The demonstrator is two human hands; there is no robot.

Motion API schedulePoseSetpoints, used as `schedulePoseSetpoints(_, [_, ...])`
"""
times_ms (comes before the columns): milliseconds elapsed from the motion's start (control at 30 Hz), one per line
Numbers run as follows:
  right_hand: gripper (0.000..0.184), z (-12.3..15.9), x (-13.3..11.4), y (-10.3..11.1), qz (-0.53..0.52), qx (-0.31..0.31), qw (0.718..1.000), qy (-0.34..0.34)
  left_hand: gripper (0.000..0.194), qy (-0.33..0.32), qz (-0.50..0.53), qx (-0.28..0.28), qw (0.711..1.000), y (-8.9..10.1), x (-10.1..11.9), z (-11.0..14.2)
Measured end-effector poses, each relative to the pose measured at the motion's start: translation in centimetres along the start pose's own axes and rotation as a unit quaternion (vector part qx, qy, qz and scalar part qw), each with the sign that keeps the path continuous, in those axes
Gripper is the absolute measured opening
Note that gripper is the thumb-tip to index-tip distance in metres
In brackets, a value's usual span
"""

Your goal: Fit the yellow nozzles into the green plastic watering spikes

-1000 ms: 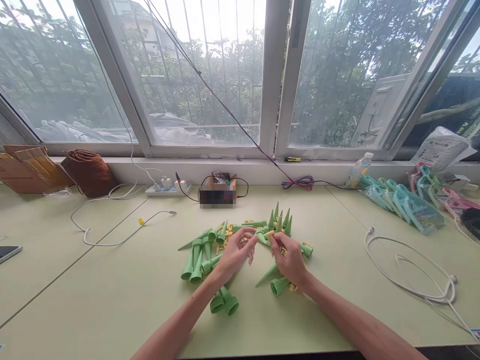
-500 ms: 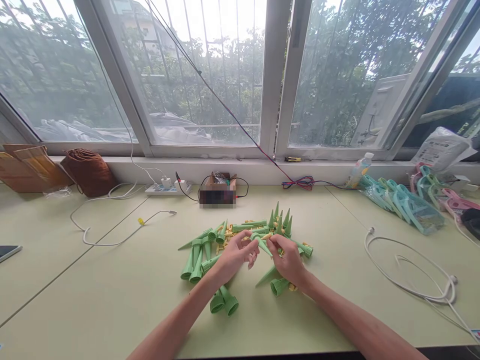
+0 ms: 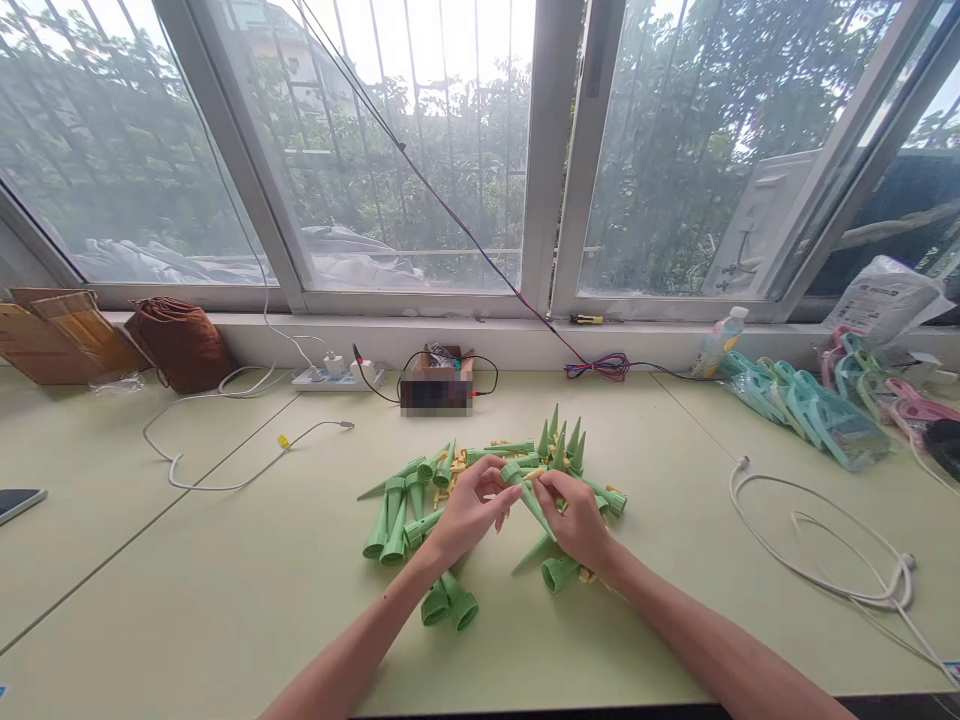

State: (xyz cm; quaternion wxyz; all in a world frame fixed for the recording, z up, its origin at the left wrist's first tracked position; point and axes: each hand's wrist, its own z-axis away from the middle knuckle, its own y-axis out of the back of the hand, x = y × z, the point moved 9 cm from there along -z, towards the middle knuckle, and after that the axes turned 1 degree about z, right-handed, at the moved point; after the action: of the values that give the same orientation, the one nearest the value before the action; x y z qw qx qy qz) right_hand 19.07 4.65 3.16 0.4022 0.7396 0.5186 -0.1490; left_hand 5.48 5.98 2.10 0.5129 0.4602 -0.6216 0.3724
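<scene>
Both my hands meet over a heap of green plastic cone spikes (image 3: 397,505) on the pale green table (image 3: 225,580). My left hand (image 3: 465,510) pinches the wide end of one green spike (image 3: 529,497) that points down to the right. My right hand (image 3: 579,515) is closed on that spike's middle, with a small yellow piece (image 3: 534,474) at its fingertips. More small yellow pieces (image 3: 457,462) lie scattered among the spikes. Several spikes stand upright (image 3: 561,440) just behind my hands, and others lie flat near my wrists (image 3: 450,600).
A white cable (image 3: 817,560) coils at the right, another white cable (image 3: 225,470) at the left. A power strip (image 3: 330,378), a small box with wires (image 3: 436,385), a brown bag (image 3: 178,342), a bottle (image 3: 718,340) and teal and pink clips in bags (image 3: 817,405) line the window side. A phone (image 3: 19,503) lies far left.
My left hand took up a green spike and swung its tip down to the right. My right hand brought the yellow piece to it and closed on the spike.
</scene>
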Motion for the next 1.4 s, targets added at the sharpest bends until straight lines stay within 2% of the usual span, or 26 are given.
schedulePoseSetpoints(167, [0.028, 0.0, 0.0, 0.0, -0.001, 0.000, 1.000, -0.001, 0.036, -0.014, -0.074, 0.018, 0.997, 0.3, 0.4, 0.2])
schedulePoseSetpoints(333, [0.028, -0.2, -0.1, 0.1, -0.007, 0.004, 1.000, -0.002, 0.030, -0.061, -0.187, 0.051, 0.979, 0.6, 1.7, 0.5])
schedulePoseSetpoints(667, [0.028, -0.2, -0.3, 0.1, -0.007, 0.004, 1.000, -0.001, 0.018, -0.158, -0.296, 0.033, 0.941, -0.1, 2.8, 0.9])
schedulePoseSetpoints(833, [0.028, -0.2, -0.1, 0.1, -0.008, 0.001, 1.000, -0.004, 0.019, -0.175, -0.327, 0.018, 0.929, -0.4, 2.7, 1.0])
schedulePoseSetpoints(933, [0.028, -0.2, -0.1, 0.0, -0.013, 0.004, 1.000, -0.010, 0.022, -0.159, -0.306, 0.037, 0.938, -0.2, 2.7, 0.9])
schedulePoseSetpoints(1067, [0.028, -0.1, -0.2, 0.3, -0.020, 0.021, 0.999, -0.016, 0.029, -0.117, -0.234, 0.050, 0.964, 0.1, 2.7, 0.7])
schedulePoseSetpoints(1233, [0.029, -0.2, -0.5, 0.8, -0.023, 0.044, 0.999, -0.015, 0.043, -0.020, -0.072, -0.001, 0.997, -0.3, 1.1, 0.3])
schedulePoseSetpoints(1400, [0.028, -0.1, -0.6, 0.9, -0.024, 0.050, 0.998, -0.012, 0.051, 0.042, 0.069, -0.038, 0.996, -0.7, 0.2, 0.0])
